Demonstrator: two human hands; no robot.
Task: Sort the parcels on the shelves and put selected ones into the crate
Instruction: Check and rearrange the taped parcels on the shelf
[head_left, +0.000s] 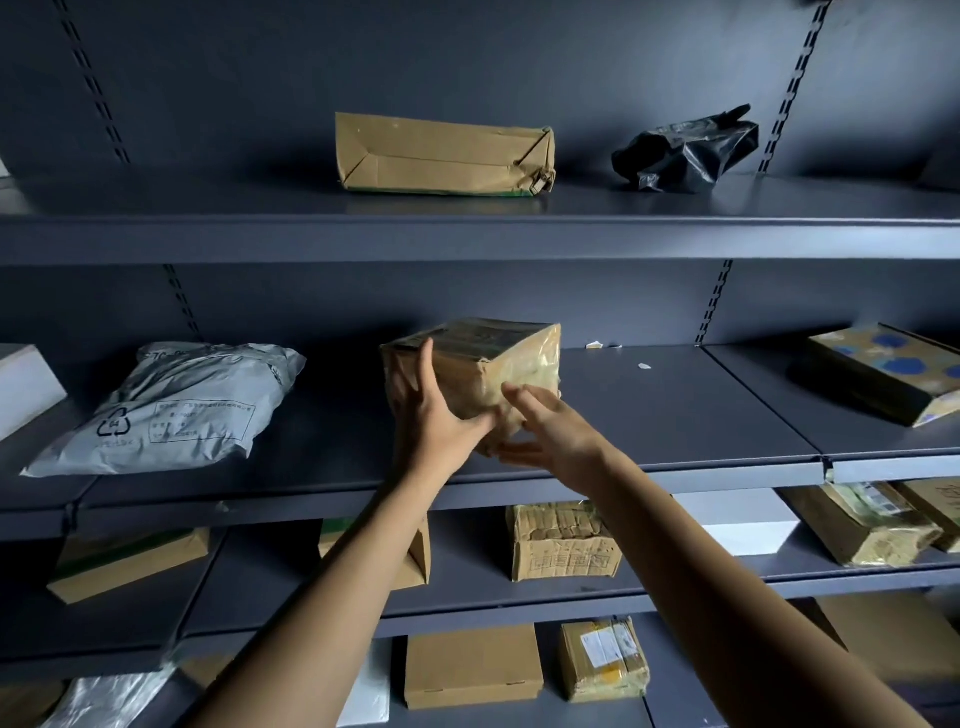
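Observation:
A taped brown cardboard parcel (514, 364) sits tilted at the front of the middle shelf (675, 415). My left hand (431, 410) grips its left face, fingers spread up the side. My right hand (550, 426) cups its lower front corner from the right. A grey plastic mailer (171, 410) lies to the left on the same shelf. On the top shelf rest a flat brown box (441, 156) and a crumpled black bag (685, 150). No crate is in view.
A blue-spotted box (893, 369) lies at the right of the middle shelf, a white box (26, 384) at the left edge. The lower shelves hold several brown and white parcels, among them a taped carton (563, 545). Slotted uprights (714, 301) run up the dark back wall.

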